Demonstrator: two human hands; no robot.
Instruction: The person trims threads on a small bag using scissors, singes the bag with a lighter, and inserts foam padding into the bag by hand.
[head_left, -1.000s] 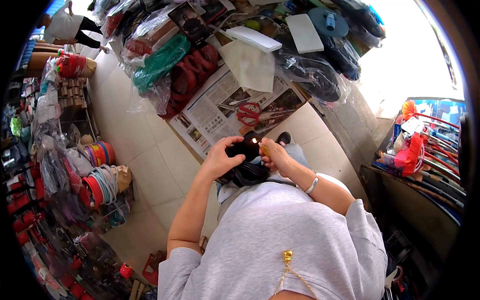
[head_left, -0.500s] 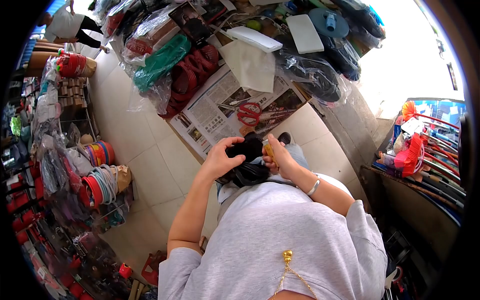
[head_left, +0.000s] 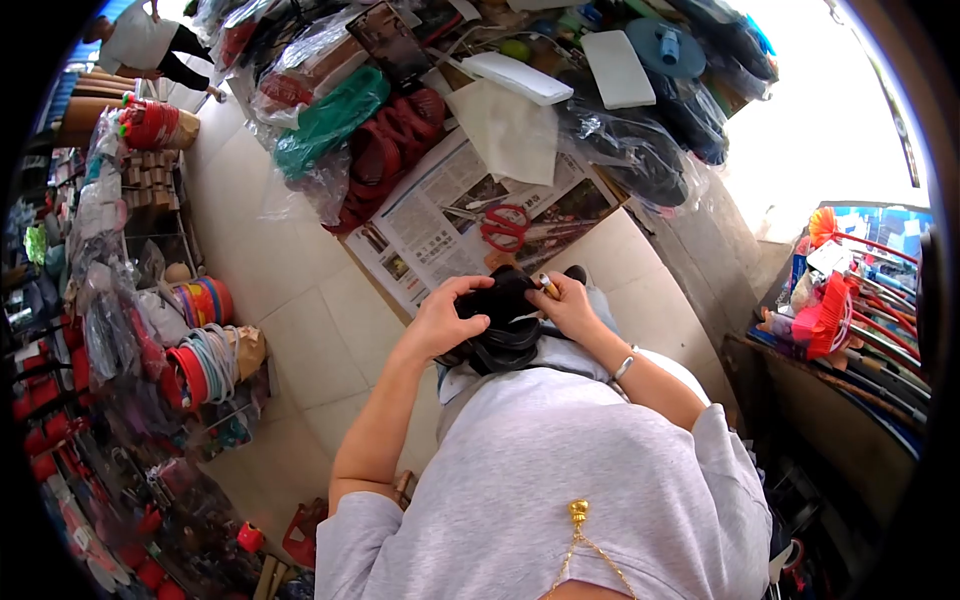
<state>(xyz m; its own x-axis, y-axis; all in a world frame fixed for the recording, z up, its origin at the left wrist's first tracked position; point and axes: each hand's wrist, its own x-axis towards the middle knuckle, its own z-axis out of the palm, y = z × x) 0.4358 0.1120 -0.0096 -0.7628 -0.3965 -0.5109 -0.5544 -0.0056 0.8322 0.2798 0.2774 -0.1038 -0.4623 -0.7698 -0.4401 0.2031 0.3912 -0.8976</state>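
Observation:
In my lap, just short of the newspaper edge, lies a black shoe-like item [head_left: 505, 335] with a dark open mouth; its exact kind is unclear. My left hand [head_left: 449, 318] grips its left side, thumb and fingers curled round the rim. On the other side, my right hand [head_left: 572, 310] pinches a small yellow tube-like thing [head_left: 549, 287] with a pale tip. The fingertips of that hand are beside the black item's right edge, and I cannot tell whether they touch it. Beyond both hands, red-handled scissors [head_left: 505, 228] lie on the newspaper [head_left: 425, 225].
A whitish sheet [head_left: 505, 130], white foam-like blocks [head_left: 617, 68] and plastic-wrapped footwear [head_left: 630, 145] crowd the far side. Red shoes [head_left: 395, 145] and a green bag [head_left: 330, 120] lie farther left. Shelves of goods with coiled hose [head_left: 208, 355] line the left; brooms [head_left: 828, 312] stand right. Another person [head_left: 145, 45] stands far left.
My right hand has turned and drawn in its fingers, so the yellow thing now points up near the black item's edge. The black item's opening shows wider. My left hand keeps its grip.

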